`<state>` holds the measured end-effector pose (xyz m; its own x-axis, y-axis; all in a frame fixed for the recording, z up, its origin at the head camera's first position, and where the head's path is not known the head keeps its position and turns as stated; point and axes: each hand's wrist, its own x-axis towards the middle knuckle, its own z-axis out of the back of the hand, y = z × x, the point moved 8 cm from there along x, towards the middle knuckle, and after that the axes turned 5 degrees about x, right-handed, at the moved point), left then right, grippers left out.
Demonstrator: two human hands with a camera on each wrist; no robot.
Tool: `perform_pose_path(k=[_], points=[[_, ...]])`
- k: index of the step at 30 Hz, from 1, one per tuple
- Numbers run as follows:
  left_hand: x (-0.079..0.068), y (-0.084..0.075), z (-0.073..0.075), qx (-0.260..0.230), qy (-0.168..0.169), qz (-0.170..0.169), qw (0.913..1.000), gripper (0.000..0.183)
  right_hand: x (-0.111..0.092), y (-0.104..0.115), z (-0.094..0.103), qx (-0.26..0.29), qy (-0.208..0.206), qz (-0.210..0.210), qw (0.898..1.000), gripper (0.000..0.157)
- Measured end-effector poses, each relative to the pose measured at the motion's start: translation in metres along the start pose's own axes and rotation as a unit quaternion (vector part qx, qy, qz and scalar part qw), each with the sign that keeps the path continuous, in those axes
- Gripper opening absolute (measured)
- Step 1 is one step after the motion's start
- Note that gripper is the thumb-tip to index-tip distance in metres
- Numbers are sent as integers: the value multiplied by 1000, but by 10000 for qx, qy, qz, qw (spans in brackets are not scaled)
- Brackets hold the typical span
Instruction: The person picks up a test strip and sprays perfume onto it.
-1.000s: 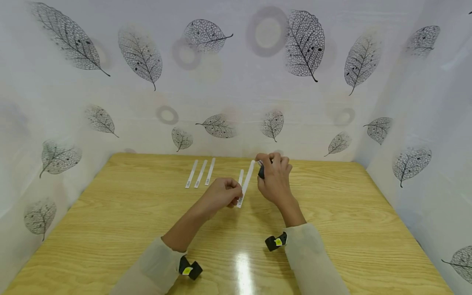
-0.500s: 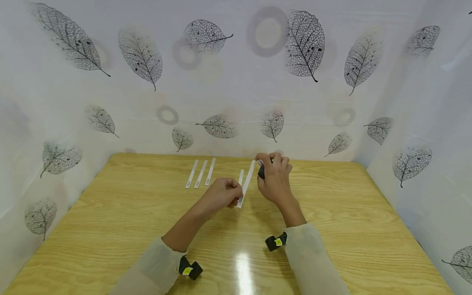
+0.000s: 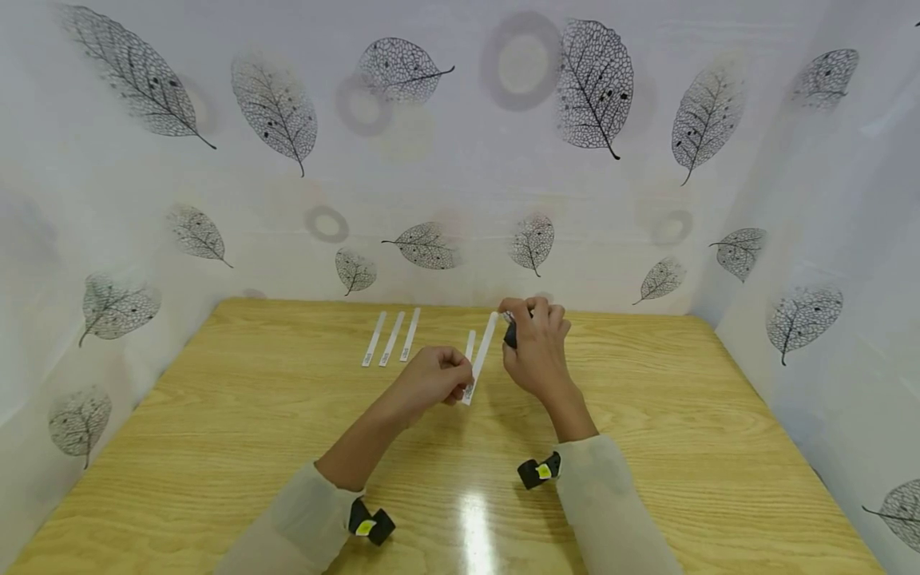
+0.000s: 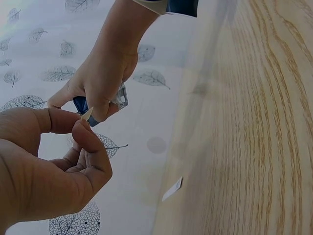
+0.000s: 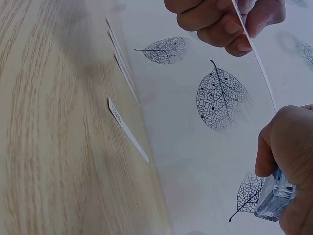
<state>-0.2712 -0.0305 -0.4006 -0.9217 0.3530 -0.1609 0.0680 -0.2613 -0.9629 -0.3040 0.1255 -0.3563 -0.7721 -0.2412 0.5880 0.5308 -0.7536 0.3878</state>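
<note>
My left hand (image 3: 434, 374) pinches the lower, printed end of a narrow white paper strip (image 3: 485, 347) between thumb and index finger. The strip slants up and away toward my right hand (image 3: 537, 343), its far end right by that index finger. The right hand grips a small bottle, clear faceted glass (image 5: 275, 198) at one end; a dark part (image 3: 510, 334) shows between the fingers in the head view, and the rest is hidden by the hand. In the left wrist view the held strip (image 4: 87, 114) appears nearly end-on.
On the wooden table (image 3: 287, 447), three similar white strips (image 3: 391, 339) lie side by side to the left. Another strip (image 3: 470, 345) lies just behind the held one. A white leaf-patterned curtain (image 3: 460, 160) rises at the table's back edge.
</note>
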Motion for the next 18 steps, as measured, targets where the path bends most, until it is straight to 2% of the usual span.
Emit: perform_pose_path(k=[18], points=[[-1,-1,0,-11,-9,49,10000,12,0,-1,1,5,-54,65,10000,57]])
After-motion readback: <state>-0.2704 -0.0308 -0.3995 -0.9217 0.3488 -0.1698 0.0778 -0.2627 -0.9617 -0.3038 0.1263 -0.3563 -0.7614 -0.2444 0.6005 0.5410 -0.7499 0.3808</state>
